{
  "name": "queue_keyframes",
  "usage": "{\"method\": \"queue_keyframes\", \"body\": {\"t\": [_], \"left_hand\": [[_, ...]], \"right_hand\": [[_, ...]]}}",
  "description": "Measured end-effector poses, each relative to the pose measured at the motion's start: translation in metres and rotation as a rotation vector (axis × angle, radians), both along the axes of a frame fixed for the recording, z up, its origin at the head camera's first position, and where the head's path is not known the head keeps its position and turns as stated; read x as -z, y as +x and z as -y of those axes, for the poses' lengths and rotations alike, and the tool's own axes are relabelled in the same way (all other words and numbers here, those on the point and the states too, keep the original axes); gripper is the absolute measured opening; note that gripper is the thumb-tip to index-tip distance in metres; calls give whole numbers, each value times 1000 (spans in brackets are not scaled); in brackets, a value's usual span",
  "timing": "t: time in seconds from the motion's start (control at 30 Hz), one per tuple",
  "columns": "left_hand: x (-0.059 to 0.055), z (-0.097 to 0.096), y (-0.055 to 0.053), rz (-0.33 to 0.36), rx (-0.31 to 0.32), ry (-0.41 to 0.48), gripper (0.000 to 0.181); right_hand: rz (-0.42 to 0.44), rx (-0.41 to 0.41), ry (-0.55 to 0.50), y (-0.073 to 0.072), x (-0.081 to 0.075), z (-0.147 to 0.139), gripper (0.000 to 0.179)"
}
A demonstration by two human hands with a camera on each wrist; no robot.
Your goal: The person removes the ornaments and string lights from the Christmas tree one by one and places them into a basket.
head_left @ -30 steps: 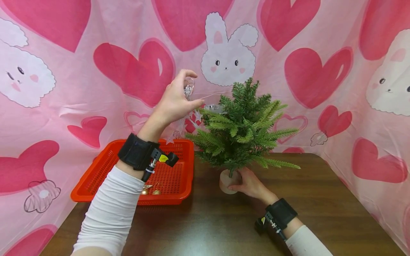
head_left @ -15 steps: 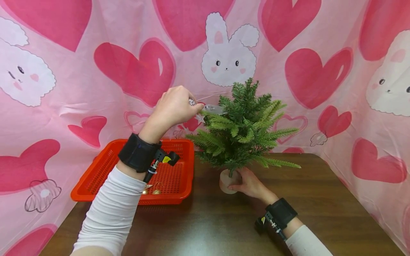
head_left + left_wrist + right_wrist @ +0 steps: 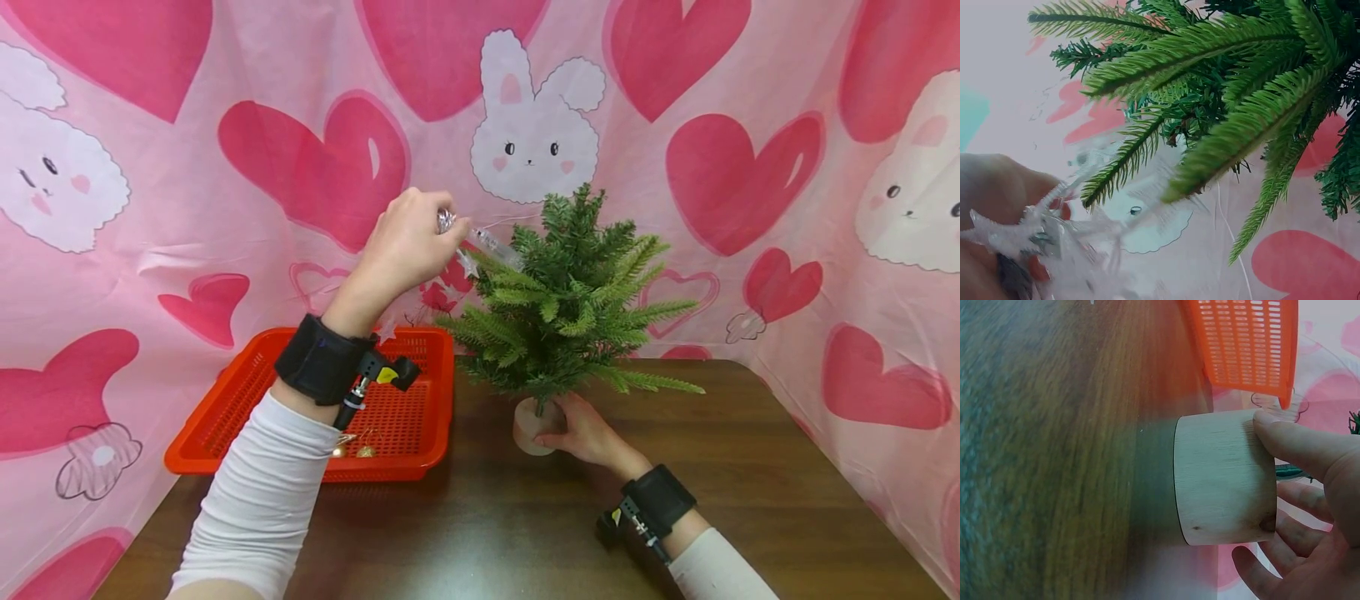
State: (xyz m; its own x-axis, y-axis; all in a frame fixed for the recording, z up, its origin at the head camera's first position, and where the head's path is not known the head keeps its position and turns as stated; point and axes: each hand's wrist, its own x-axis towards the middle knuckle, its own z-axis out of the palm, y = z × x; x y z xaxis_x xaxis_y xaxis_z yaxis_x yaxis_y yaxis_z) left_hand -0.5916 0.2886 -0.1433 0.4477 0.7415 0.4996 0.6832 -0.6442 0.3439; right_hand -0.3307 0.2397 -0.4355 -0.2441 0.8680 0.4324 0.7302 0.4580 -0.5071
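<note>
A small artificial Christmas tree (image 3: 573,292) stands upright on the table. My right hand (image 3: 592,433) grips its round wooden base (image 3: 528,429), the thumb on top in the right wrist view. Up beside the tree's left branches, my left hand (image 3: 408,237) holds a bunched string of star lights (image 3: 468,264). Clear plastic stars hang from it, blurred in the left wrist view next to the green branches (image 3: 1235,137). A thin wire (image 3: 513,219) runs from the bunch to behind the upper tree. Part of the bunch is hidden inside the left hand.
Left of the tree sits a red-orange plastic basket (image 3: 390,473), partly covered by my left forearm. Several gold ornaments (image 3: 366,452) lie near its front side. A pink cloth (image 3: 435,142) with hearts and rabbits hangs behind the dark wooden table (image 3: 480,533).
My left hand turned over and dipped toward the branches, then rose slightly, its fingers closing round the star lights. The right hand and the tree have stayed put.
</note>
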Motion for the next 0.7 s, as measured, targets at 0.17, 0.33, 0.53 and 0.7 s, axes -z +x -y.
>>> {"method": "queue_keyframes", "body": {"t": [0.17, 0.33, 0.53, 0.7], "left_hand": [[-1, -4, -1, 195, 28, -3, 29], [-1, -5, -3, 345, 36, 37, 35], [-1, -6, -7, 473, 71, 70, 35], [-1, -6, -11, 537, 54, 113, 34]], "right_hand": [[-5, -4, 5, -1, 1, 0, 57], [-12, -6, -17, -2, 0, 1, 61], [-16, -2, -31, -3, 0, 3, 58], [-17, -1, -41, -3, -1, 4, 61]]}}
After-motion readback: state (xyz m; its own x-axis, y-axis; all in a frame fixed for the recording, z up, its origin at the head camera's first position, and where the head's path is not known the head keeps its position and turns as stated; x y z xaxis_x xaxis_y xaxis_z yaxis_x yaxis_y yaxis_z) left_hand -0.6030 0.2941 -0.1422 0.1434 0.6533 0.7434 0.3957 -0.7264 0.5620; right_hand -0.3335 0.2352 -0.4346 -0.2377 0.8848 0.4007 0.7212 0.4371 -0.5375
